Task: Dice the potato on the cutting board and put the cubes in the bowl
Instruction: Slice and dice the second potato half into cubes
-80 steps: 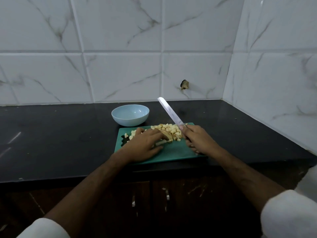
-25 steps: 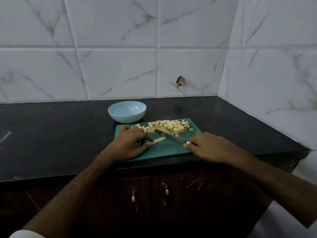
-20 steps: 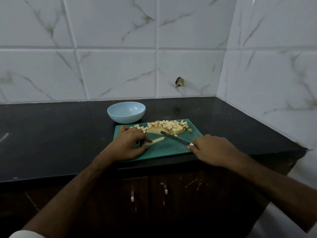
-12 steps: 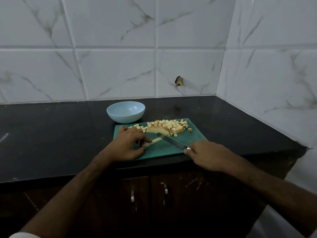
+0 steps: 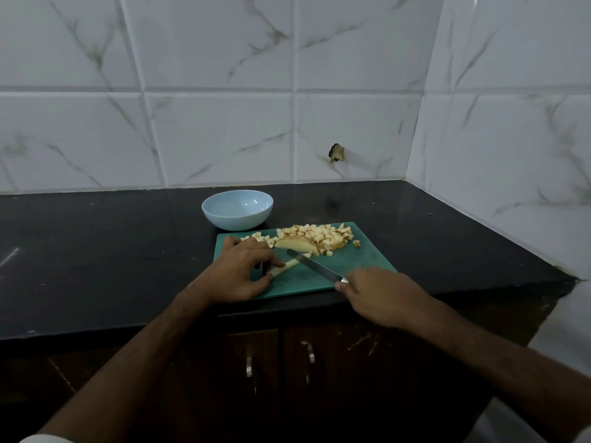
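Now you are cutting a potato strip (image 5: 284, 266) into cubes on the cutting board (image 5: 351, 260).

Your left hand (image 5: 238, 273) pinches the strip's near end between thumb and fingertips, while your right hand (image 5: 380, 292) is wrapped around the handle of the knife (image 5: 315, 266), whose blade lies across the strip's far end. A pile of cubes (image 5: 319, 236) sits along the board's far edge, touching an uncut potato piece (image 5: 297, 244), and the bowl (image 5: 237, 210) just behind the board holds nothing yet. The raw potato is probably stiff but wet and slick on its cut faces, so the thin strip may roll or skid; hold it low, well back from the blade, fingertips tucked. The cubes look light and loose, so scoop them together rather than picking them singly.
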### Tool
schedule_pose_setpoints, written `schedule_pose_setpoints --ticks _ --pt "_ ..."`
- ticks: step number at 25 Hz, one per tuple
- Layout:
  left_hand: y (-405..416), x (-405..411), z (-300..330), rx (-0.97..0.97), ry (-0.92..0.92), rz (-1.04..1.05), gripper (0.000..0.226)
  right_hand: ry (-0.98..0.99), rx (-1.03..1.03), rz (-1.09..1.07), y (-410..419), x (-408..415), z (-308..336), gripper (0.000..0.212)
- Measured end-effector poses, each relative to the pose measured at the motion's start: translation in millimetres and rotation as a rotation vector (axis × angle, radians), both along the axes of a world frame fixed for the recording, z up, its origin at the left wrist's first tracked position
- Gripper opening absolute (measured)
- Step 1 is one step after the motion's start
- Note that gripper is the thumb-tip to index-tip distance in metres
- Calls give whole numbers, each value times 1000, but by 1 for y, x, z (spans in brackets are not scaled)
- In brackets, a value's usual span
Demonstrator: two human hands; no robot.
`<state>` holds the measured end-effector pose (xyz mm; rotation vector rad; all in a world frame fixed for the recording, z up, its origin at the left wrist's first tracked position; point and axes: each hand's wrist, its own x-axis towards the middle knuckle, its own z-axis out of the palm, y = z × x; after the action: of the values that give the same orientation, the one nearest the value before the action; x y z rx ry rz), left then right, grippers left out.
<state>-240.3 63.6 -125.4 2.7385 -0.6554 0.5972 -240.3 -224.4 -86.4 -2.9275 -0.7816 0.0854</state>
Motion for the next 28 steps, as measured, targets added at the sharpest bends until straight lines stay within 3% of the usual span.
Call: schedule_pose_setpoints --ticks 7,14,20,28 --pt "-1 -6 2 -17 23 0 38 -73 -33 -2 2 6 7 40" --pt "0 -6 0 -42 5 17 34 14 9 18 8 -3 -6 39" --pt "1 -6 -2 -60 -4 16 31 -115 -42 25 11 0 -1 39" --pt "2 -5 -3 -78 -8 5 28 -40 -7 50 13 -7 -12 39"
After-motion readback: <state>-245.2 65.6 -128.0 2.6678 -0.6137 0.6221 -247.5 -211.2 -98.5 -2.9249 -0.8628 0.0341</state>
